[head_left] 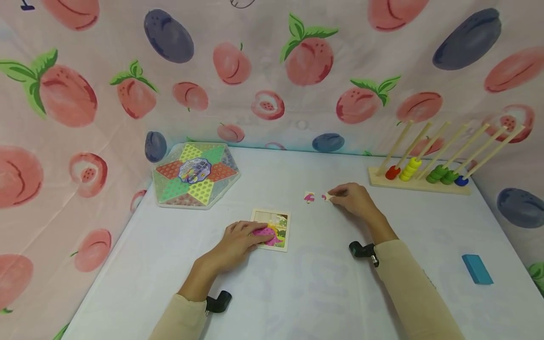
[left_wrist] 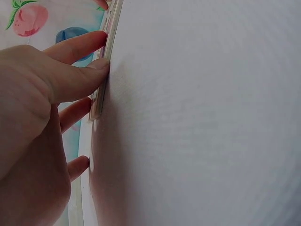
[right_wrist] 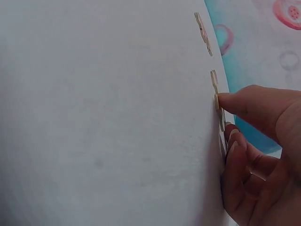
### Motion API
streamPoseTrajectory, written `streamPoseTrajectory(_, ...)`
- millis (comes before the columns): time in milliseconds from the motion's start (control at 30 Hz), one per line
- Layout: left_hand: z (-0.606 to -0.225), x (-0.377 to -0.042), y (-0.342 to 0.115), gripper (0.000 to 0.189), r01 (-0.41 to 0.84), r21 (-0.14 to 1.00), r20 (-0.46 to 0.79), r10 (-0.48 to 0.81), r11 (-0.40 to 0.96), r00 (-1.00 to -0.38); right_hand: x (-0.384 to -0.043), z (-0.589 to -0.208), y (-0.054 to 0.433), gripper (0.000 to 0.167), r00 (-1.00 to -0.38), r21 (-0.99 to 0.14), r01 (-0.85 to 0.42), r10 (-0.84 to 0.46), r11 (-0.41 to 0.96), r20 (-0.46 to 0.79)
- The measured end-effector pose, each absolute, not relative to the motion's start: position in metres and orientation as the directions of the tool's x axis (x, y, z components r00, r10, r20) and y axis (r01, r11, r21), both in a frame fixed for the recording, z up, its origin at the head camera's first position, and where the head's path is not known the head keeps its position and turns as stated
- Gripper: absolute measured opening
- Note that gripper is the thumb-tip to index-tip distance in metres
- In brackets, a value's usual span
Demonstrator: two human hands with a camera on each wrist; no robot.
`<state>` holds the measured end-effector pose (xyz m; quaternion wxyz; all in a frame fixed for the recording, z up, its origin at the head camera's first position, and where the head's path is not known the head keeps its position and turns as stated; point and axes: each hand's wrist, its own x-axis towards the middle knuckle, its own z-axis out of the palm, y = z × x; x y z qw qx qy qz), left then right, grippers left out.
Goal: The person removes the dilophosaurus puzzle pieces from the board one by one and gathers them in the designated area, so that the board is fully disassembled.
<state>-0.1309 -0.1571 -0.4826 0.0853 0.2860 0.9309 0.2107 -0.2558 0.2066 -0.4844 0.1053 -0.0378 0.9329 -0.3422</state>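
Observation:
A small square jigsaw puzzle in a wooden tray (head_left: 288, 232) lies on the white table, showing a pink dinosaur and a pale gap at upper left. My left hand (head_left: 238, 243) rests on its left part with fairly straight fingers; from the left wrist, the thumb touches the edge of the tray (left_wrist: 99, 107). Farther right, my right hand (head_left: 354, 202) pinches a small pink-and-white puzzle piece (head_left: 326, 197) at the table surface, partly hidden by the fingers. Just left of it lies a loose pink puzzle piece (head_left: 309, 197), also visible edge-on (right_wrist: 203, 35) in the right wrist view.
At the back left lies a hexagonal Chinese checkers board (head_left: 174, 189). A wooden peg rack (head_left: 418, 185) with coloured beads stands at the back right. Near the right edge is a blue block (head_left: 478, 269). Fruit-patterned cloth (head_left: 263, 61) hangs behind the table.

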Motion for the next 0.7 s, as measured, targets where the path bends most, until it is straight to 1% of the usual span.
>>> streamPoseTrajectory(267, -0.483, -0.130, -0.158, 0.039, 0.495, 0.452, -0.035, 0.570, 0.742, -0.821, -0.254, -0.482, 0.207, 0.029, -0.969, -0.645, -0.037, -0.184, 0.763, -0.162)
streamPoseTrajectory(533, -0.484, -0.130, -0.158, 0.038, 0.503, 0.447, -0.025, 0.572, 0.740, -0.820, -0.253, -0.467, 0.197, 0.037, -0.967, -0.653, -0.065, -0.208, 0.754, -0.145)
streamPoseTrajectory(700, -0.484, -0.131, -0.158, 0.039, 0.508, 0.441, -0.019, 0.574, 0.740, -0.819, -0.253, -0.455, 0.180, 0.039, -0.959, -0.661, -0.135, -0.265, 0.738, -0.100)
